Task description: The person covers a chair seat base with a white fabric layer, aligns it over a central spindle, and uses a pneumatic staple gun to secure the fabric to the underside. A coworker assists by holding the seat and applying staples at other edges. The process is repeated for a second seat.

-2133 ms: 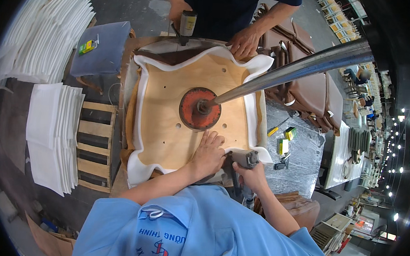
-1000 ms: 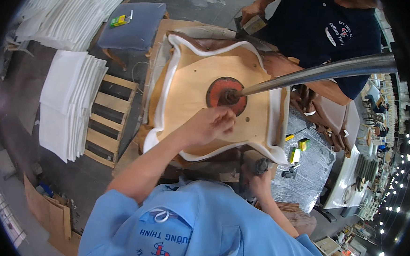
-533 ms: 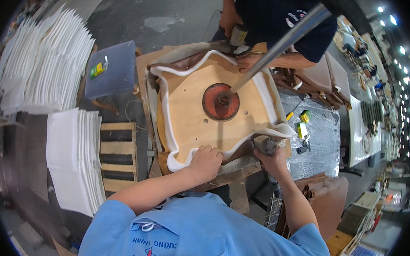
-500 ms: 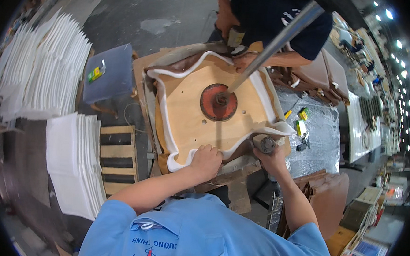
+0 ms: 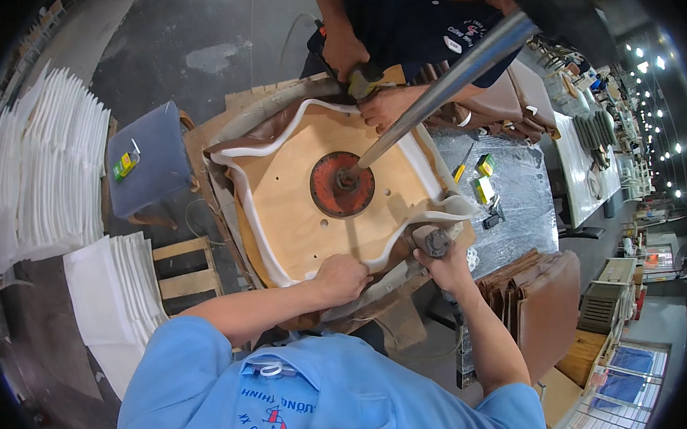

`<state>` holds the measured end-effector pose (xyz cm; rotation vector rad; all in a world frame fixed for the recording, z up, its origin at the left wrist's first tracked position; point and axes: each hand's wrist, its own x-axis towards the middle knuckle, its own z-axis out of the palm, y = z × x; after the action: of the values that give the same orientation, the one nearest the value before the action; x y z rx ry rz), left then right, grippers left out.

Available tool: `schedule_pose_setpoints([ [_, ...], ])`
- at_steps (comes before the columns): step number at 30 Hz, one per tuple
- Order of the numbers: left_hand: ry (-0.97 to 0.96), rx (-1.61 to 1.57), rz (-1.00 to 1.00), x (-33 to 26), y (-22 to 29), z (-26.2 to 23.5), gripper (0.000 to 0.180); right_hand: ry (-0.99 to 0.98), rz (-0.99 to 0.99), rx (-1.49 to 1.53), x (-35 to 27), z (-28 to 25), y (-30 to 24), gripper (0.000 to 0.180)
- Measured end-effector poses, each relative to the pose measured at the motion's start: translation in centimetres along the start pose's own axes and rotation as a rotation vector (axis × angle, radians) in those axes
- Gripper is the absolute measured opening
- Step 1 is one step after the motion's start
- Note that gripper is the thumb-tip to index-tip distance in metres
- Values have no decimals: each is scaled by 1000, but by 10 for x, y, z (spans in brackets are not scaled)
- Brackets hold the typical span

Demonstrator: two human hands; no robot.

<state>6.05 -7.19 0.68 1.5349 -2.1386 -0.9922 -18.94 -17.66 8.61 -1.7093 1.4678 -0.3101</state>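
Upholstering under way: the left hand [image 5: 341,277] grips the brown cover [image 5: 370,299] at the seat board's [image 5: 296,212] near edge; right hand [image 5: 449,270] clasps a stapler [image 5: 434,242], likely fastening next.

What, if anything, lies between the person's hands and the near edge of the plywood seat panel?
Nothing visible: left hand presses the white foam edging on the plywood seat panel; right hand holds a grey stapler tool against it.
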Motion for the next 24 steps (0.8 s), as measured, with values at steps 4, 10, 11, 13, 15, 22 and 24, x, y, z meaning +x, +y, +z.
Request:
schedule_pose_setpoints([
  [4, 64, -43, 44, -2, -8, 5, 32, 10, 40, 29, 0, -1, -3, 35],
  [10, 161, -84, 161, 7, -26, 3, 23, -70, 394, 188, -30, -8, -20, 36],
  [11, 164, -83, 165, 8, -28, 3, 22, -112, 367, 276, -41, -4, -24, 32],
  [13, 139, -81, 166, 10, -32, 2, 19, -178, 348, 320, -58, 10, -31, 36],
  [15, 212, -41, 181, 9, -36, 2, 18, -224, 403, 356, -66, 26, -36, 43],
  [22, 259, -55, 133, 10, -37, 4, 19, -271, 476, 240, -48, 51, -52, 48],
  [24, 278, -27, 124, 10, -35, 4, 21, -264, 479, 170, -44, 52, -57, 45],
])
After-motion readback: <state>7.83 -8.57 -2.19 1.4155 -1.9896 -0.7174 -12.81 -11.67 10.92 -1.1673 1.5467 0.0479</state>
